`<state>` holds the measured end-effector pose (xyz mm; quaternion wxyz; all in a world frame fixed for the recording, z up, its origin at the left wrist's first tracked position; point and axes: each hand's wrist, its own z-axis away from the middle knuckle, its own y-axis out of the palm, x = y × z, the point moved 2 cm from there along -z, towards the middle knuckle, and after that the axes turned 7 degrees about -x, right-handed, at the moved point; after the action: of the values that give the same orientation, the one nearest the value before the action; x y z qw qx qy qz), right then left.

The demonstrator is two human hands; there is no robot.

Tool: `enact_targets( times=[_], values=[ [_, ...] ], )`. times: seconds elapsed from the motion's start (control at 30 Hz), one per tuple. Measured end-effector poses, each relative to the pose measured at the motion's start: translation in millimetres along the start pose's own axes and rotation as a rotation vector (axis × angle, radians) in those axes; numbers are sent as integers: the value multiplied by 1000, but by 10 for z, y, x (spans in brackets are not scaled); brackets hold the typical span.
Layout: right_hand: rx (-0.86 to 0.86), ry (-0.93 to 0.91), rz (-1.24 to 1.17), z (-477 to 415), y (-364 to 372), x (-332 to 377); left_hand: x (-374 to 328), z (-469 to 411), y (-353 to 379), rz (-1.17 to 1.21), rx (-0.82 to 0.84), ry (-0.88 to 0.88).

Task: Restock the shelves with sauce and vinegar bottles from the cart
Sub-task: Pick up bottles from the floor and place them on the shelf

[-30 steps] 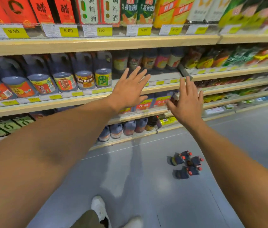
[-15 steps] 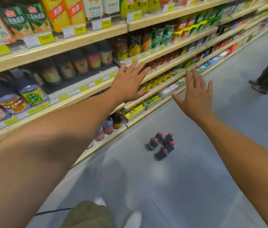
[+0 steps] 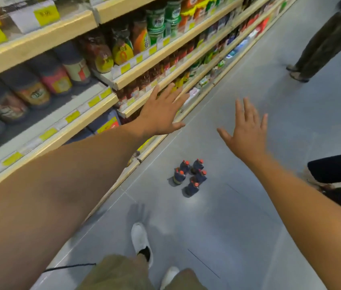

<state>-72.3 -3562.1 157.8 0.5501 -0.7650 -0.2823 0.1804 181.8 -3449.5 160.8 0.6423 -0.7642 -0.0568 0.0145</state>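
Both my arms reach forward with fingers spread and nothing in them. My left hand point(image 3: 163, 110) hovers in front of the lower shelf edges point(image 3: 94, 114), apart from the goods. My right hand point(image 3: 247, 130) is out over the grey aisle floor. Several dark bottles with red caps point(image 3: 190, 176) stand in a tight cluster on the floor, below and between my hands. Dark sauce jugs point(image 3: 29, 88) with coloured labels line the shelf at left. No cart is in view.
Long wooden shelves point(image 3: 165, 49) with yellow price tags run along the left into the distance. Another person's legs point(image 3: 324, 45) stand at the upper right of the aisle. A dark object point(image 3: 339, 170) juts in at the right edge. My white shoes point(image 3: 140, 241) are below.
My view has swung right, down the aisle, away from the shelf front. Both hands stay spread and empty and now sit further from the shelves. The floor bottles have not moved.
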Motion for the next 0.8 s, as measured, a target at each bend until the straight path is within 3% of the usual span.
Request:
enact_targets(
  times=[0.4,0.67,0.8],
  values=[
    [259,156,-82,129,1541,-486,-48,-592,1701,-2,159,98],
    [514,370,-222,862,3415,-976,-286,-525,3754,70,404,68],
    [741,434,-251,1309,4440,-1157,-389,-372,4916,131,552,31]
  ],
)
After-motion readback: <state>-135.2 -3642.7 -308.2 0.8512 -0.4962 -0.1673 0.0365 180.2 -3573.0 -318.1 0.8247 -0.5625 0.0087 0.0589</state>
